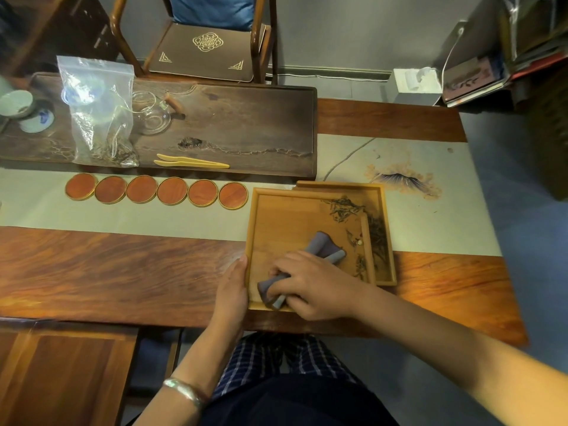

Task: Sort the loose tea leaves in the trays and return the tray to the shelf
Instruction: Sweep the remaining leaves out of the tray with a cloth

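Observation:
A light wooden tray [276, 210] lies on the table in front of me, overlapping a second tray [388, 241] behind and to its right. Dark loose tea leaves [344, 207] are gathered at the upper tray's far right corner, and more tea leaves [378, 238] lie in the lower tray. My right hand [313, 287] grips a folded grey cloth [325, 249] that rests on the upper tray's floor. My left hand [233, 287] holds that tray's left rim, fingers curled over the edge.
Six round wooden coasters [156, 191] line the pale table runner [123, 216]. Behind them a dark tea board [246, 124] carries a plastic bag of leaves [98, 118], a glass pitcher [152, 112], wooden tongs [190, 162] and cups [27, 110]. A chair [203, 41] stands beyond.

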### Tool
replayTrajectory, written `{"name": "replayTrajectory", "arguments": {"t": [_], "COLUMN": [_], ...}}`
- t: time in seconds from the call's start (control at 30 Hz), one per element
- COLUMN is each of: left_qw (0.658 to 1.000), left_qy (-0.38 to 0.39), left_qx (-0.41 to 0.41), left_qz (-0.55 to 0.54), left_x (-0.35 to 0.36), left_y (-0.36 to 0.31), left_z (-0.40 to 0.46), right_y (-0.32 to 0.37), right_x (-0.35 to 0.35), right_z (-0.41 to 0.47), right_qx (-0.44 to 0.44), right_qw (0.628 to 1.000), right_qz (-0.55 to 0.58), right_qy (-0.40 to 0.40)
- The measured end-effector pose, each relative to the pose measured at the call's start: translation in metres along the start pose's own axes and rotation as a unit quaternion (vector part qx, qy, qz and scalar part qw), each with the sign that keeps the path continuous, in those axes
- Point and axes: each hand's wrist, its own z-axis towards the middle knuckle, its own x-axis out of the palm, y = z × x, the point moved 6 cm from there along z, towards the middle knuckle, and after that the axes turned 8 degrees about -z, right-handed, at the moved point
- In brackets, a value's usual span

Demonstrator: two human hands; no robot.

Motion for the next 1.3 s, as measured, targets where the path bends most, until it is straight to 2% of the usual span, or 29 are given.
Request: {"name": "replayTrajectory", "arguments": {"t": [0.17,0.3,0.47,0.67,0.8,1.0,1.23,1.3], "left_qw": [0.999,0.998,0.998,0.995,0.999,0.998,0.998,0.999], "left_qy": [-0.024,-0.037,-0.036,-0.028,-0.015,-0.005,-0.035,-0.034], "left_qx": [0.009,0.028,0.029,0.051,0.001,0.02,-0.001,-0.011], "left_qz": [0.03,0.052,0.048,0.082,0.047,0.051,0.049,0.04], "left_x": [-0.007,-0.009,-0.008,-0.001,-0.006,-0.01,-0.019,-0.019], "left_y": [0.002,0.0,0.003,0.0,0.006,0.0,0.003,0.004], "left_z": [0.0,-0.003,-0.003,-0.006,-0.006,-0.005,-0.005,-0.006], "right_y": [-0.017,-0.024,-0.036,-0.003,-0.003,-0.02,-0.04,-0.047], "right_x": [0.001,-0.001,-0.021,0.0,0.001,-0.003,-0.005,-0.011], "right_z": [-0.027,-0.037,-0.034,-0.012,-0.018,-0.047,-0.065,-0.067], "right_qx": [0.015,0.006,0.064,-0.002,0.006,0.024,0.034,0.042], "right_qw": [0.999,0.994,0.997,1.0,0.999,0.998,0.995,0.995], "right_qz": [-0.024,-0.088,-0.027,-0.026,-0.02,-0.029,-0.07,-0.074], "right_qy": [0.019,0.058,-0.027,0.017,0.025,0.04,0.07,0.057]}}
